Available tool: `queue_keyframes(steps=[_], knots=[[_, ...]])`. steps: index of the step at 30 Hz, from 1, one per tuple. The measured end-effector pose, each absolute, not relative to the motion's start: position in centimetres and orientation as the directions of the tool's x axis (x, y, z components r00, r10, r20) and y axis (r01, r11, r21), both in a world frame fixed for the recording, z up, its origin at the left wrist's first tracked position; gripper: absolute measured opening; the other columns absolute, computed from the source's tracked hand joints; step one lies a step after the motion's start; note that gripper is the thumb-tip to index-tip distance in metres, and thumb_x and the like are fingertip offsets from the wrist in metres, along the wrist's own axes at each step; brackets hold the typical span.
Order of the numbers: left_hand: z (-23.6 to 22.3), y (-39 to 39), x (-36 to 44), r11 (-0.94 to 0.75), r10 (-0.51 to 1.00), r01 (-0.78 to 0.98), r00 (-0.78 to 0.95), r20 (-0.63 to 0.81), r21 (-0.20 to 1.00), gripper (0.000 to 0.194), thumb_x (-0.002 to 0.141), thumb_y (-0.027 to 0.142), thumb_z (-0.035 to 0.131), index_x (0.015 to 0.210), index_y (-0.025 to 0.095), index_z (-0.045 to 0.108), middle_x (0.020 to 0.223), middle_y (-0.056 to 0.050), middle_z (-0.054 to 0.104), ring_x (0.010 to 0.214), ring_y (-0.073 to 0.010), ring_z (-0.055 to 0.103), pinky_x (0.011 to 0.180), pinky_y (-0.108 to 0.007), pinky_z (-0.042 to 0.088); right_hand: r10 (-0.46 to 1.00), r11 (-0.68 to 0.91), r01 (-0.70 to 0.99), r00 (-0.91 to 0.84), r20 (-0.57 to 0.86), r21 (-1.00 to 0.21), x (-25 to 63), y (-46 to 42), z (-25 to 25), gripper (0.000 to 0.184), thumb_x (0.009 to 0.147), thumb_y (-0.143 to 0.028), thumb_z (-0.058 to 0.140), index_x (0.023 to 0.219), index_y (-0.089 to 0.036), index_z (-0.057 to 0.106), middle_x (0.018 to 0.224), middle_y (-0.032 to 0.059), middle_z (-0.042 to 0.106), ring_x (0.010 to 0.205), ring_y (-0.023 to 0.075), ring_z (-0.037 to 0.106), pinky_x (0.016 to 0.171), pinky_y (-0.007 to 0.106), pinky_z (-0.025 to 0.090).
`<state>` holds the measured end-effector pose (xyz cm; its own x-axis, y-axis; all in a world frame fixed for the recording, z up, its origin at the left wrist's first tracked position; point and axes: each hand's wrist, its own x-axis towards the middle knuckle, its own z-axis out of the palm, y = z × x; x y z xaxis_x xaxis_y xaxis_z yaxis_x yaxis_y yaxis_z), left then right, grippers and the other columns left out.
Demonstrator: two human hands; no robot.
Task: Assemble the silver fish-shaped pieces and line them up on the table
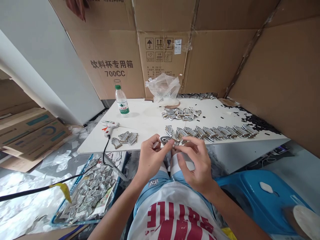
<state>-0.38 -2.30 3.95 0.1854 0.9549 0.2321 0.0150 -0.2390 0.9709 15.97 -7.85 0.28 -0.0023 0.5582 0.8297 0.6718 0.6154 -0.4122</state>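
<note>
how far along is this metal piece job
Partway, it seems. The neat row at the table edge looks done. One metal piece is in the left hand, the right hand at it. The jumbled pile behind the row may be left. Those in the blue tray: unclear.

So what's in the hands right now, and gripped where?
A small metal piece, held by the left hand, thumb over its face; the right hand has fingertips close by its right end, contact unclear.

Head view: I see the left hand (153,156) pinching a metal piece (165,139) at frame centre, the right hand (196,163) close beside it. Behind, a row of metal parts (215,132) lies on the worktop (147,121); centre-left, a green-capped bottle (122,102) stands upright.
</note>
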Motion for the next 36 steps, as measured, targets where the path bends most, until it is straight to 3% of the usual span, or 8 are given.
queue_keyframes(steps=[3,8,11,14,23,29,33,36], knots=[[3.9,-2.2,-0.5,-0.225,0.958,-0.010,0.182,0.223,0.974,0.043,0.084,0.051,0.087,0.069,0.021,0.061,0.055,0.006,0.045,0.055,-0.0130,0.049,0.054,-0.026,0.036,0.573,0.615,0.662,-0.003,0.819,-0.428,15.7,-8.1,0.2,0.033,0.100,-0.013,0.063,0.131,-0.022,0.069,0.138,0.0151,0.055,0.104,0.0240,0.068,0.092,0.047,0.062],[4.2,-2.3,-0.7,-0.160,0.966,-0.030,0.199,0.163,0.987,0.041,0.083,0.054,0.088,0.073,0.020,0.067,0.062,0.001,0.061,0.062,-0.0166,0.059,0.056,-0.027,0.042,0.595,0.618,0.603,0.061,0.801,-0.505,15.6,-8.5,0.9,0.024,0.099,-0.015,0.062,0.117,-0.027,0.071,0.129,0.0122,0.060,0.115,0.0295,0.067,0.097,0.052,0.060],[4.5,-2.3,-0.7,-0.076,0.960,-0.072,0.264,0.093,0.994,0.040,0.082,0.055,0.087,0.080,0.018,0.073,0.071,-0.004,0.072,0.069,-0.0208,0.065,0.060,-0.029,0.046,0.557,0.608,0.616,0.119,0.822,-0.501,15.7,-8.5,1.2,0.023,0.097,-0.016,0.065,0.116,-0.029,0.069,0.123,0.0114,0.064,0.117,0.0317,0.067,0.098,0.055,0.060],[4.7,-2.3,-0.7,-0.015,0.945,-0.129,0.321,0.056,0.992,0.036,0.085,0.052,0.086,0.083,0.017,0.076,0.076,-0.005,0.075,0.074,-0.0218,0.068,0.066,-0.029,0.049,0.554,0.629,0.618,0.071,0.830,-0.472,15.8,-8.2,1.0,0.028,0.096,-0.016,0.069,0.120,-0.030,0.068,0.125,0.0115,0.067,0.118,0.0318,0.068,0.098,0.056,0.061],[4.9,-2.1,-0.6,0.015,0.935,-0.144,0.354,0.038,0.989,0.036,0.079,0.048,0.091,0.077,0.016,0.074,0.071,-0.001,0.066,0.069,-0.0155,0.056,0.065,-0.026,0.045,0.477,0.686,0.660,-0.091,0.874,-0.306,15.9,-7.4,0.3,0.037,0.093,-0.007,0.075,0.124,-0.027,0.068,0.124,0.0148,0.074,0.110,0.0298,0.072,0.089,0.051,0.063],[4.3,-1.2,-1.1,-0.053,0.926,0.008,0.375,0.046,0.999,0.050,0.081,0.068,0.084,0.078,0.018,0.076,0.063,-0.002,0.061,0.063,-0.0186,0.055,0.058,-0.029,0.039,0.452,0.673,0.686,-0.087,0.888,-0.276,17.1,-6.7,0.5,0.033,0.094,-0.009,0.075,0.119,-0.029,0.072,0.119,0.0112,0.077,0.106,0.0291,0.073,0.086,0.050,0.062],[4.6,-0.5,-1.8,-0.119,0.942,0.142,0.327,0.067,0.983,0.058,0.083,0.077,0.076,0.075,0.019,0.074,0.056,0.002,0.048,0.056,-0.0143,0.042,0.054,-0.028,0.027,0.459,0.577,0.748,0.037,0.888,-0.329,19.9,-5.1,-0.1,0.020,0.095,-0.017,0.077,0.112,-0.028,0.075,0.114,0.0096,0.078,0.103,0.0283,0.071,0.084,0.047,0.059],[4.9,-0.2,-2.3,-0.147,0.950,0.180,0.300,0.088,0.973,0.062,0.087,0.079,0.070,0.075,0.019,0.073,0.056,0.004,0.041,0.055,-0.0128,0.032,0.054,-0.029,0.021,0.512,0.477,0.770,0.147,0.846,-0.423,22.1,-3.4,-1.2,0.007,0.099,-0.027,0.075,0.105,-0.025,0.076,0.111,0.0087,0.078,0.083,0.0225,0.065,0.079,0.042,0.055]])
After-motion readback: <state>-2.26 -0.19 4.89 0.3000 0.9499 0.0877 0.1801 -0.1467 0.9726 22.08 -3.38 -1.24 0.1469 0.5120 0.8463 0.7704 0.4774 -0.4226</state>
